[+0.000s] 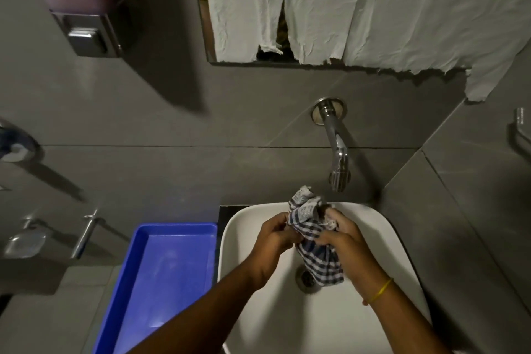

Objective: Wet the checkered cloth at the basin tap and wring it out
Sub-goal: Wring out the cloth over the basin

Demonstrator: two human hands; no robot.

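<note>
The blue-and-white checkered cloth (311, 238) is bunched up over the white basin (247, 227). My left hand (273, 238) grips its left side and my right hand (344, 241) grips its right side, both closed on the fabric. One end of the cloth sticks up toward the chrome wall tap (336, 149), just left of and below the spout. The other end hangs down over the drain (306, 280). No water stream is visible from the tap.
A blue plastic tray (161, 276) sits left of the basin. A soap dispenser (86, 34) hangs on the upper left wall. A mirror covered with torn white paper (344, 8) is above the tap. Metal fittings are on the left wall.
</note>
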